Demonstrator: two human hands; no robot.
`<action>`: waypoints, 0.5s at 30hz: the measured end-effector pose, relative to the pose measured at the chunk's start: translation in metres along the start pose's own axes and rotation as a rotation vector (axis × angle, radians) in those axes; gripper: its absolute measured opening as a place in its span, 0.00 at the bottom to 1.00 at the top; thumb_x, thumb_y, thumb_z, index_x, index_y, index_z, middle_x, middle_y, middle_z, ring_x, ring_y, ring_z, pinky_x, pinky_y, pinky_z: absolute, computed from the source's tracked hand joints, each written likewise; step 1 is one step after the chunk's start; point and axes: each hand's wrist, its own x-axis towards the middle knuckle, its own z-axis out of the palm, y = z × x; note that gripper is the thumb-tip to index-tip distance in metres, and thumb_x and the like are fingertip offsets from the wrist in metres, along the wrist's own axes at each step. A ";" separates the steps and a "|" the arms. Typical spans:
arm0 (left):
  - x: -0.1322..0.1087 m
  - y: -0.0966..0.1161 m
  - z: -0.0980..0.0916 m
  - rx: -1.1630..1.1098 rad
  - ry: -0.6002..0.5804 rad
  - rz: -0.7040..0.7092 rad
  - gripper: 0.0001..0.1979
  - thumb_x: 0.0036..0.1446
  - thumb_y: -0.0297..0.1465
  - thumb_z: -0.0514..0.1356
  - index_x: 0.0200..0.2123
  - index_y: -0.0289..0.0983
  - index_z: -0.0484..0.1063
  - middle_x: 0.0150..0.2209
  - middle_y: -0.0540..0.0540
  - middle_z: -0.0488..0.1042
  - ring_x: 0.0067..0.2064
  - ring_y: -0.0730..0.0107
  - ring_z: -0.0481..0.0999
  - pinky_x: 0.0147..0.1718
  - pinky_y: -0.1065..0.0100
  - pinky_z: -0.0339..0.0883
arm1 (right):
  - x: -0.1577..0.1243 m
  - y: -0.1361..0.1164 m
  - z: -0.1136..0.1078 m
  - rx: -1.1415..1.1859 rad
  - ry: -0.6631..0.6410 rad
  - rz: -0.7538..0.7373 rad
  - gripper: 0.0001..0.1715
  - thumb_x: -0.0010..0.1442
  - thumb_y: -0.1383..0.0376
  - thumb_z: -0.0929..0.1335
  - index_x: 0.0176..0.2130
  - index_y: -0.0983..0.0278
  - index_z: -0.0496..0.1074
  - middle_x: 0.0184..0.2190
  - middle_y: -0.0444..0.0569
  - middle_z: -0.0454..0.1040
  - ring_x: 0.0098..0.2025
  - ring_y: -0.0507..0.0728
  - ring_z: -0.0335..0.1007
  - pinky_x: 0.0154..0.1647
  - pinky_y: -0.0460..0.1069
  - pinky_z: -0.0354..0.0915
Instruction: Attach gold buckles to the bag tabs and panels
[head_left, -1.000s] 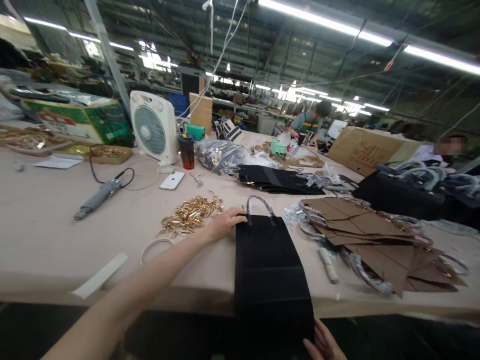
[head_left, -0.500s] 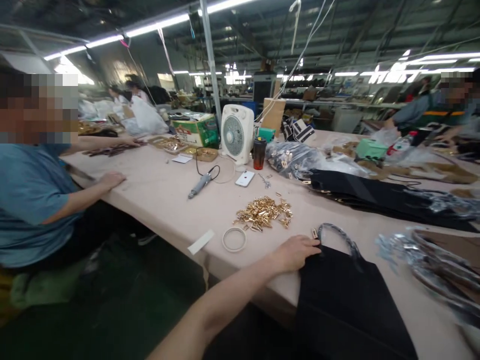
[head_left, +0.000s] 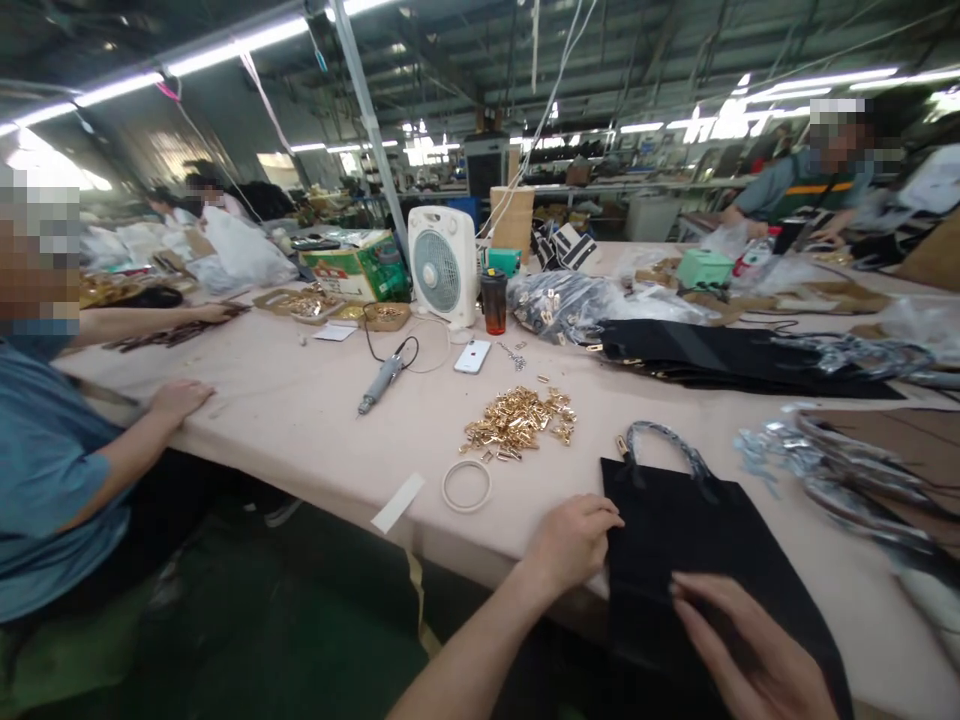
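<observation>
Black bag [head_left: 675, 525] — bottom cut off.

On the surface [head_left: 300, 400], the bag [head_left: 690, 540] lies at the near edge; left of it, the ring [head_left: 466, 507]; behind the ring, the fittings [head_left: 517, 418]; farther back, the phone [head_left: 472, 356], then the fan [head_left: 444, 265], left of the cup [head_left: 494, 300].

- The left hand [head_left: 574, 540] is lower down the black bag's [head_left: 675, 530] left edge, its fingers away from the top corner where they rested before.
- The gold clasp [head_left: 621, 447] by the handle [head_left: 667, 435], close to those fingers half a second ago, now stands clear of them.
- The right hand [head_left: 750, 640], out of sight half a second ago and at the bag's lower edge before that, is over the bag's middle.
</observation>
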 end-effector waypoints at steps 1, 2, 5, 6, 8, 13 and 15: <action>-0.001 0.000 0.000 -0.001 -0.017 -0.012 0.18 0.63 0.22 0.55 0.51 0.38 0.79 0.54 0.43 0.79 0.54 0.62 0.78 0.56 0.62 0.74 | 0.019 -0.011 0.015 -0.029 -0.077 -0.108 0.17 0.57 0.54 0.76 0.46 0.55 0.82 0.48 0.54 0.80 0.51 0.68 0.77 0.56 0.59 0.74; -0.001 0.000 0.000 0.003 -0.038 -0.032 0.18 0.63 0.23 0.55 0.53 0.38 0.78 0.53 0.42 0.79 0.54 0.61 0.78 0.56 0.62 0.74 | 0.040 -0.022 0.030 -0.037 -0.173 -0.191 0.16 0.62 0.56 0.74 0.48 0.56 0.81 0.50 0.54 0.79 0.51 0.66 0.76 0.56 0.58 0.73; -0.002 -0.001 0.000 0.074 -0.082 -0.102 0.24 0.61 0.28 0.59 0.61 0.35 0.72 0.56 0.37 0.77 0.55 0.51 0.77 0.56 0.56 0.75 | 0.097 -0.046 0.075 -0.053 -0.357 -0.266 0.15 0.68 0.60 0.68 0.52 0.59 0.78 0.49 0.53 0.80 0.50 0.61 0.77 0.54 0.55 0.73; -0.003 -0.002 0.001 0.106 -0.085 -0.122 0.27 0.60 0.29 0.60 0.63 0.34 0.69 0.58 0.35 0.76 0.56 0.48 0.76 0.57 0.53 0.74 | 0.111 -0.050 0.089 -0.057 -0.396 -0.262 0.14 0.69 0.61 0.68 0.52 0.59 0.77 0.48 0.52 0.80 0.49 0.60 0.77 0.53 0.55 0.73; -0.005 -0.004 0.004 0.162 -0.090 -0.154 0.30 0.60 0.30 0.60 0.65 0.32 0.67 0.61 0.32 0.73 0.58 0.43 0.75 0.60 0.48 0.72 | 0.133 -0.056 0.114 -0.058 -0.472 -0.260 0.14 0.67 0.63 0.68 0.51 0.60 0.77 0.47 0.51 0.81 0.47 0.59 0.77 0.50 0.53 0.73; -0.006 -0.015 0.017 0.218 -0.123 -0.121 0.29 0.63 0.29 0.57 0.66 0.32 0.65 0.63 0.32 0.72 0.61 0.41 0.72 0.65 0.44 0.65 | 0.160 -0.069 0.162 -0.086 -0.658 -0.341 0.13 0.63 0.69 0.69 0.48 0.62 0.79 0.45 0.51 0.81 0.45 0.58 0.77 0.47 0.52 0.72; -0.005 -0.019 0.020 0.201 -0.116 -0.095 0.28 0.63 0.30 0.57 0.66 0.33 0.66 0.62 0.33 0.73 0.60 0.41 0.73 0.64 0.44 0.66 | 0.169 -0.071 0.175 -0.172 -0.645 -0.361 0.14 0.61 0.71 0.70 0.47 0.62 0.79 0.44 0.50 0.81 0.44 0.58 0.76 0.48 0.52 0.70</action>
